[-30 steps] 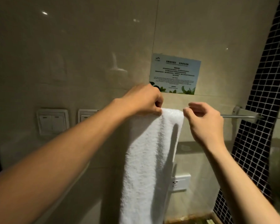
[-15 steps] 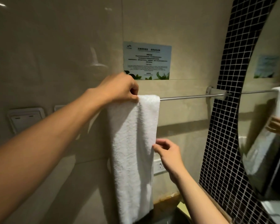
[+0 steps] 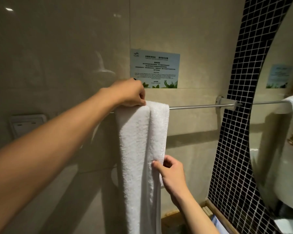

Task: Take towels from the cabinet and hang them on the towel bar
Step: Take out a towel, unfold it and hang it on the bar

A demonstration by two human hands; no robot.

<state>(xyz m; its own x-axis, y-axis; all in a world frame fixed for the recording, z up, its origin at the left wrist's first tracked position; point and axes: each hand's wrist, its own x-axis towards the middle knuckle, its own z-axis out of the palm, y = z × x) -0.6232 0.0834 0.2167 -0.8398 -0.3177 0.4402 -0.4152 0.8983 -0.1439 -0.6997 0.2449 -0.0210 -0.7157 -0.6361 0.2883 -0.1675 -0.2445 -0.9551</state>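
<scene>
- the white towel [image 3: 140, 149] hangs folded over the towel bar [image 3: 193, 106], at the bar's left part, its length falling straight down the wall with a lengthwise crease down the front.
- the left hand [image 3: 130, 94] is closed on the towel's top left corner where it crosses the bar, pinning the fold in place.
- the right hand [image 3: 171, 173] is lower, thumb and fingers pinched on the towel's right edge about midway down, seemingly tugging or smoothing that edge.
- the bar runs right to a metal bracket [image 3: 227, 103] just beside a strip of black mosaic tile [image 3: 235, 115]; a mirror [image 3: 281, 132] beyond it reflects the towel and a hand.
- a printed notice [image 3: 155, 68] is fixed on the wall above the bar, and a switch plate [image 3: 26, 124] sits to the left, partly behind the forearm.
- judged risk: a pull on one edge only could drag the towel unevenly, leaving one side longer so it slides off the smooth bar once the upper hand lets go.
- the lengthwise fold could also open and hang crooked.
- the cabinet is out of view, so how many towels remain cannot be told.
</scene>
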